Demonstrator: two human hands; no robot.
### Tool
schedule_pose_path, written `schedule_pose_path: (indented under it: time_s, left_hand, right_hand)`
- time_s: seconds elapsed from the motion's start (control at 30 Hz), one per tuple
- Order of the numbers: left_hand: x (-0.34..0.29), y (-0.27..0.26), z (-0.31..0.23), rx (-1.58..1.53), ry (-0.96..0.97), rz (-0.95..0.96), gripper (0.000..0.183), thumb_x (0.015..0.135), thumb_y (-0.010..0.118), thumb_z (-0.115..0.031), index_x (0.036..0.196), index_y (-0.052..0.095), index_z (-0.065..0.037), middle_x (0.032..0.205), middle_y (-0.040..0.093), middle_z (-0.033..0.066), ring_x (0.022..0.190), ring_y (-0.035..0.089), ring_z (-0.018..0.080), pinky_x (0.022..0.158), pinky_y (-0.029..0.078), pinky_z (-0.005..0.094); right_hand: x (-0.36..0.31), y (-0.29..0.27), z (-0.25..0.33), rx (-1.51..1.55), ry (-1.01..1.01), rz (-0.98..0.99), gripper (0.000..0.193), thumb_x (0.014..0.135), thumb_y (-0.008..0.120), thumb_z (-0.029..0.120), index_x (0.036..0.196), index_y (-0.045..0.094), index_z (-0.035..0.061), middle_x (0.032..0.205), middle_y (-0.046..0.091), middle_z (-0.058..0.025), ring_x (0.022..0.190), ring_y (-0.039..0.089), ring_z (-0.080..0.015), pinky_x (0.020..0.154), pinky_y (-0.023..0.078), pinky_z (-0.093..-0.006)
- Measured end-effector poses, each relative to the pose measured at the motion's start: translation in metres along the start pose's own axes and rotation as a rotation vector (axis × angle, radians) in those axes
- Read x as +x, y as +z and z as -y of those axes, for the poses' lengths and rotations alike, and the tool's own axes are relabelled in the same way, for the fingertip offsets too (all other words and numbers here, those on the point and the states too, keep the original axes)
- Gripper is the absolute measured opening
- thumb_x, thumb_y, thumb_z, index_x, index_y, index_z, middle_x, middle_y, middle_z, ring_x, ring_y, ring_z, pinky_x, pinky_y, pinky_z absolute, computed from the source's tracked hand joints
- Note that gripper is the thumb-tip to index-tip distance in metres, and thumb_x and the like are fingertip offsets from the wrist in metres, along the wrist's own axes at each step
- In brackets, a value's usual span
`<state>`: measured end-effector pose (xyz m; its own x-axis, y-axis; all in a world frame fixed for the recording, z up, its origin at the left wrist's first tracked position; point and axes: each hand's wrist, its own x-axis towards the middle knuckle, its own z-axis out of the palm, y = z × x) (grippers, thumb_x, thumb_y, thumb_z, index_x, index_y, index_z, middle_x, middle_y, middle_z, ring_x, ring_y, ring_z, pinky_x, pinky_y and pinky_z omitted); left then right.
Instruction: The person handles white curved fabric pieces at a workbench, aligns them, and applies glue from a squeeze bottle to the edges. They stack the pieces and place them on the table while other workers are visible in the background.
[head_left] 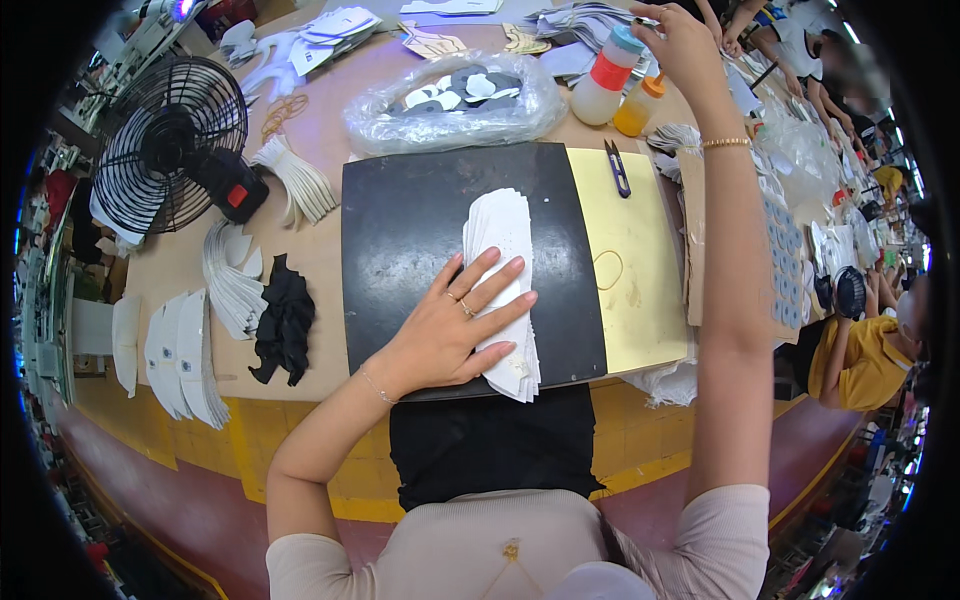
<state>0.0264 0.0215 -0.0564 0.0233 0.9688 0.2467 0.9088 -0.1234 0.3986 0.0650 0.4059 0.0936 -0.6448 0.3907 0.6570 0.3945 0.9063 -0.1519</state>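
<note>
My left hand (455, 325) lies with fingers spread over a stack of white fabric pieces (503, 225), pressing lightly on it. The stack rests lengthwise on a black mat (410, 230). Far to the right, my right hand (685, 50) is raised at the top of a bottle with a blue cap and red band (608, 75). Its fingertips are pinched there around something small and dark that I cannot make out. Beside that bottle stands a smaller orange-capped bottle (636, 110) with yellow contents. Purple-handled thread snips (617, 170) lie on a yellow sheet (640, 260).
Behind the mat sits a clear plastic bag (450, 120) of grey and white cut pieces. A black fan (165, 145) stands at the left, near stacks of white pieces (185, 355) and black fabric (282, 320). A rubber band (608, 270) lies on the yellow sheet. People work at the right.
</note>
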Motion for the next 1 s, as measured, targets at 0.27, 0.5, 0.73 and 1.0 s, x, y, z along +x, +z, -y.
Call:
schedule_pose_path:
  time_s: [0.27, 0.5, 0.73, 1.0]
  left_hand:
    - [-0.004, 0.002, 0.007, -0.239, -0.015, -0.103, 0.06, 0.093, 0.055, -0.033, 0.148, 0.041, -0.013, 0.159, 0.029, 0.0148, 0.147, 0.024, 0.0355, 0.118, 0.018, 0.0526]
    - [-0.005, 0.002, 0.011, -0.31, -0.033, -0.196, 0.06, 0.09, 0.059, -0.029, 0.145, 0.043, -0.011, 0.156, 0.033, 0.0177, 0.144, 0.03, 0.0358, 0.117, 0.023, 0.0506]
    - [-0.001, 0.005, 0.011, -0.314, -0.012, -0.244, 0.063, 0.087, 0.064, -0.025, 0.144, 0.044, -0.009, 0.153, 0.036, 0.0185, 0.142, 0.034, 0.0375, 0.115, 0.026, 0.0496]
    - [-0.008, 0.004, 0.008, -0.28, -0.047, -0.27, 0.063, 0.088, 0.066, -0.03, 0.144, 0.045, -0.011, 0.152, 0.038, 0.0169, 0.141, 0.036, 0.0351, 0.115, 0.028, 0.0495]
  right_hand:
    - [0.029, 0.023, -0.025, -0.151, -0.01, 0.01, 0.019, 0.078, 0.072, 0.019, 0.084, 0.075, 0.0013, 0.075, 0.07, -0.0169, 0.074, 0.069, -0.0296, 0.073, 0.053, -0.0381]
    - [0.036, 0.035, -0.039, 0.51, 0.497, 0.142, 0.029, 0.09, 0.068, 0.028, 0.091, 0.073, 0.0001, 0.078, 0.07, -0.0075, 0.07, 0.067, -0.0161, 0.06, 0.053, -0.0357]
    - [0.033, 0.025, -0.042, 0.817, 0.699, -0.091, 0.028, 0.089, 0.072, 0.033, 0.097, 0.067, 0.0061, 0.081, 0.064, -0.0012, 0.071, 0.06, -0.0098, 0.066, 0.048, -0.0255]
    - [-0.049, 0.021, 0.032, 0.501, 0.146, 0.509, 0.028, 0.088, 0.072, 0.03, 0.098, 0.072, 0.0033, 0.085, 0.068, -0.0001, 0.077, 0.062, -0.0071, 0.065, 0.048, -0.0223]
